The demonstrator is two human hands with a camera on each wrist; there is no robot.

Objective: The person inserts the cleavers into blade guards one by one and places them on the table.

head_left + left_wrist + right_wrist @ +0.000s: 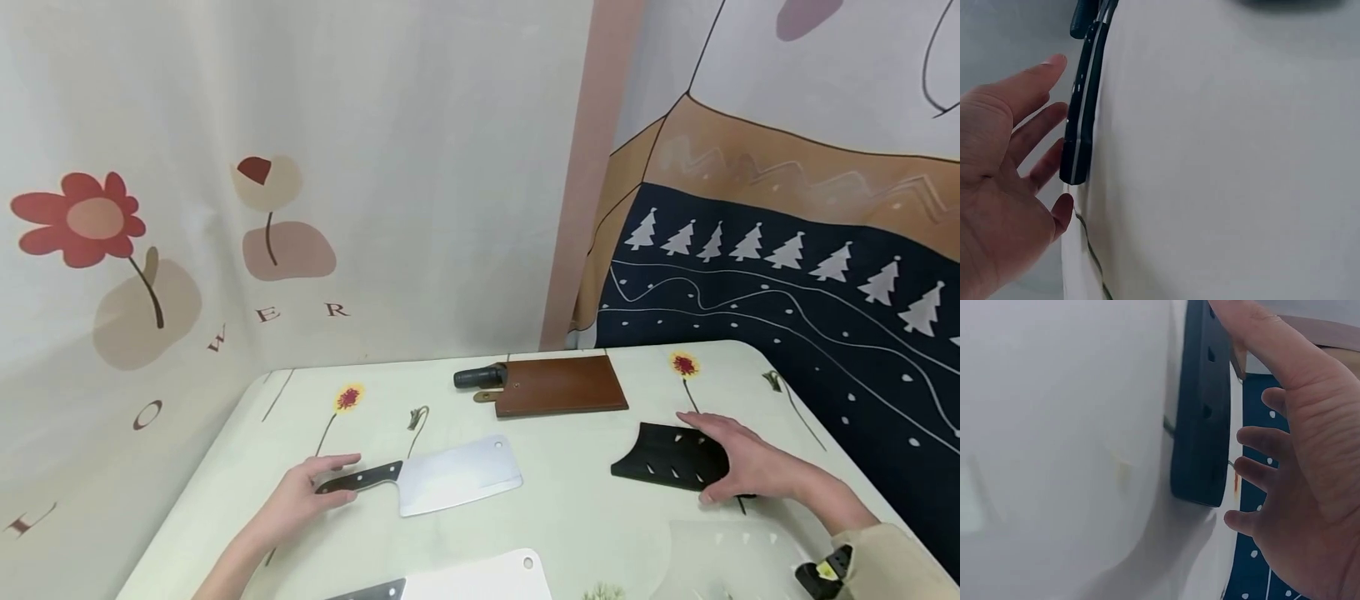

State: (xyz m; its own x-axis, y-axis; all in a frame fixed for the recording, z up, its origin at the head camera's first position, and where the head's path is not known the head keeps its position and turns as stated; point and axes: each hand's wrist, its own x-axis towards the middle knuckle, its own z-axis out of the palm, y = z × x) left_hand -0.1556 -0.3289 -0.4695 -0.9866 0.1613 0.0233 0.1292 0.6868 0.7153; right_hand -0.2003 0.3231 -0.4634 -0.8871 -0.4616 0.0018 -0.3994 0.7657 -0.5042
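- The cleaver (459, 477) lies flat on the surface (577, 492), its dark handle (362, 477) toward the left hand (296, 496) and its blade toward the middle; that layout probably makes the grip end the easy part to reach.
- The left hand surrounds the handle's end with thumb and fingers spread, not closed round it; whether a fingertip touches is unclear.
- The right hand (757, 467) arches over the outer end of the black sheath (663, 457), thumb and fingers apart, with no firm grip; contact is hard to tell.
- The sheath's curved end faces the cleaver's side, seemingly leaving the two well apart yet within one arm's sweep each.
- No blade shows in the black sheath, though its inside is hidden.
- The brown sheath (566, 386) at the far edge holds a knife: only a black grip (480, 377) sticks out.
- A second cleaver (480, 579) lies nearer, partly out of view.
- Beside it, a clear slotted cover (712, 558) shows no discernible contents.
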